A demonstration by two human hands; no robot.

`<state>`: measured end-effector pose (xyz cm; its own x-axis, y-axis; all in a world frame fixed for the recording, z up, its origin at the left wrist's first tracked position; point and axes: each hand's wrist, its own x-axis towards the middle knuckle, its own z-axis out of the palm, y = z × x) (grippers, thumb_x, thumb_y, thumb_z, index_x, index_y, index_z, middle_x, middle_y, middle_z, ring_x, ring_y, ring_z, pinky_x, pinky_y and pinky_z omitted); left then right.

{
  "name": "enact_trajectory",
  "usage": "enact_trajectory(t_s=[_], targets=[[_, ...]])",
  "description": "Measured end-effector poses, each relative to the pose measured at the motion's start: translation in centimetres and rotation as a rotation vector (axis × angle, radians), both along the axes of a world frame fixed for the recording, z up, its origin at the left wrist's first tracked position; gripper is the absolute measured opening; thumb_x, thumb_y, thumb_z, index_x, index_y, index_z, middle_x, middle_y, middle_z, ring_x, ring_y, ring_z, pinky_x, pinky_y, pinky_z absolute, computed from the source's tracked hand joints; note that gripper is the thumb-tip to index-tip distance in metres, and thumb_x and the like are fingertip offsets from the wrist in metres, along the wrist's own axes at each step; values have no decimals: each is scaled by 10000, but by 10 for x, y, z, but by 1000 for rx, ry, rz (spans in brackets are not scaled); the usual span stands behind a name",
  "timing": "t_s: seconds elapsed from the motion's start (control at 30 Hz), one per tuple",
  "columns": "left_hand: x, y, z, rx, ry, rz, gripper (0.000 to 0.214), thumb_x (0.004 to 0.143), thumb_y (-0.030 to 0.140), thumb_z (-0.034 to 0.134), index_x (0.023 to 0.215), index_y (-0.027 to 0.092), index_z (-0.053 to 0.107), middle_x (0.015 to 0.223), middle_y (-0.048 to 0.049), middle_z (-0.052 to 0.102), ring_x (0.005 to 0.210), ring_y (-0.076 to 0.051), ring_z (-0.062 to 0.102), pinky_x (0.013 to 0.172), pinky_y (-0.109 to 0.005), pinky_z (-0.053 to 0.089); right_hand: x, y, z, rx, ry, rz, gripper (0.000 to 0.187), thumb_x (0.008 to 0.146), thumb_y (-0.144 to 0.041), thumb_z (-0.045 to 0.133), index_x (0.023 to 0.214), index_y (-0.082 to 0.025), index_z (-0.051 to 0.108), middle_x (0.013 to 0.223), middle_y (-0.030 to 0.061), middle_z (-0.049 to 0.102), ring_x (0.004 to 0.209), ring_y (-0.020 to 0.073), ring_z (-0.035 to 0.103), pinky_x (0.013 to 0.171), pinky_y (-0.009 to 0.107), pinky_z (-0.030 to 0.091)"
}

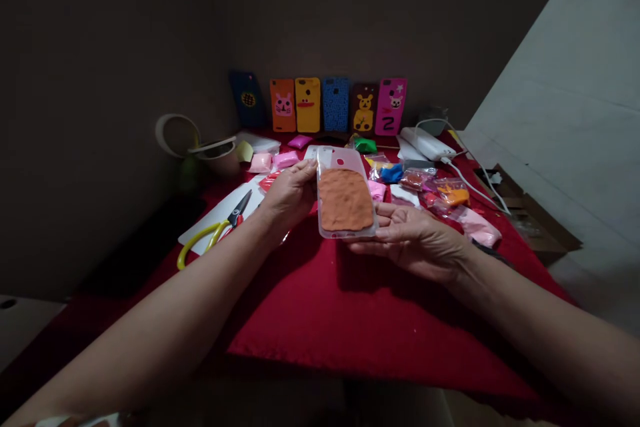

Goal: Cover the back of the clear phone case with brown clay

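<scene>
A clear phone case [342, 159] is held up over the red cloth, tilted toward me. A flat slab of orange-brown clay [346, 200] covers its lower part, while the upper part with the camera cutout is bare. My left hand [293, 190] pinches the case's left edge near the top. At the lower right corner, my right hand [410, 235] grips the case, with fingers reaching underneath. Yellow-handled scissors [219, 232] lie on a white sheet [207, 217] left of my left hand. Small bags of coloured clay [453, 195] surround the case.
Several decorated phone cases [335, 105] stand along the back wall. A white power bank [429, 144] with a cable sits at the back right. A cup [219, 155] stands at the left. An open cardboard box [537, 220] is beyond the right edge of the red cloth [360, 320].
</scene>
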<state>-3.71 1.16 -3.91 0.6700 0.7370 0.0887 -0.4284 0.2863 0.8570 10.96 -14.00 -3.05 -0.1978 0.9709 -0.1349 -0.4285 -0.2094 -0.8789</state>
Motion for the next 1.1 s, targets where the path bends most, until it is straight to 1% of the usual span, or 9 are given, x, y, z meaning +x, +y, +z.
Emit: enact_trajectory(t_s=[0.13, 0.27, 0.33, 0.4, 0.5, 0.67, 0.8, 1.0, 1.1], targets=[[-8, 3, -1, -14, 17, -21, 104, 872, 252, 593, 853, 153, 619, 772, -63, 692, 665, -158, 637, 612, -267, 498, -3, 5, -11, 12, 33, -56, 519, 709, -122, 738, 1208, -150, 599, 1271, 139, 656, 1105, 268, 663, 997, 443, 512], [-15, 3, 0, -64, 118, -235, 387, 854, 518, 585, 849, 135, 639, 743, -85, 670, 581, -140, 580, 517, -246, 454, 3, 3, -14, 61, 49, -128, 445, 729, -133, 751, 1157, -179, 637, 1198, 103, 700, 1054, 247, 689, 945, 398, 551], [-17, -1, 1, -19, 160, -353, 365, 795, 473, 666, 921, 131, 656, 806, -98, 673, 602, -139, 579, 521, -243, 451, 6, 2, -15, 83, 47, -171, 416, 741, -130, 744, 1140, -196, 647, 1194, 87, 703, 1049, 234, 692, 913, 375, 569], [-18, -7, 2, 60, 200, -438, 349, 722, 308, 735, 1015, 136, 653, 860, -98, 669, 623, -134, 575, 528, -237, 447, 9, 2, -17, 92, 43, -207, 419, 741, -120, 744, 1141, -202, 647, 1183, 79, 708, 1036, 220, 696, 877, 344, 582], [-16, -18, 2, 166, 250, -505, 404, 661, 143, 733, 1054, 133, 638, 857, -80, 644, 647, -125, 556, 535, -225, 434, 11, 3, -21, 103, 39, -232, 407, 754, -132, 745, 1143, -206, 649, 1136, 68, 726, 981, 198, 712, 835, 306, 590], [-10, -23, -3, 207, 297, -413, 342, 655, 113, 745, 967, 121, 606, 839, -47, 592, 667, -105, 525, 509, -191, 386, 11, 7, -26, 98, 38, -255, 397, 733, -128, 761, 1114, -185, 666, 1053, 65, 746, 881, 184, 731, 769, 277, 599], [-5, -22, -9, 197, 304, -406, 446, 647, 113, 761, 1048, 124, 567, 902, -58, 611, 620, -83, 509, 482, -180, 378, 12, 9, -27, 69, 76, -299, 324, 701, -79, 748, 1014, -144, 695, 931, 62, 757, 769, 161, 730, 713, 260, 604], [-3, -28, -10, 251, 372, -340, 445, 695, 126, 730, 1094, 123, 532, 841, -37, 630, 513, -73, 518, 490, -215, 450, 13, 9, -25, 11, 159, -335, 272, 644, -6, 727, 892, -112, 695, 759, 13, 729, 525, 69, 643, 456, 139, 514], [-2, -31, -10, 285, 387, -290, 445, 706, 109, 707, 1109, 117, 520, 819, -22, 622, 519, -80, 538, 491, -216, 460, 14, 8, -23, -9, 155, -314, 284, 630, -7, 726, 892, -110, 689, 742, 38, 736, 549, 100, 674, 508, 166, 552]])
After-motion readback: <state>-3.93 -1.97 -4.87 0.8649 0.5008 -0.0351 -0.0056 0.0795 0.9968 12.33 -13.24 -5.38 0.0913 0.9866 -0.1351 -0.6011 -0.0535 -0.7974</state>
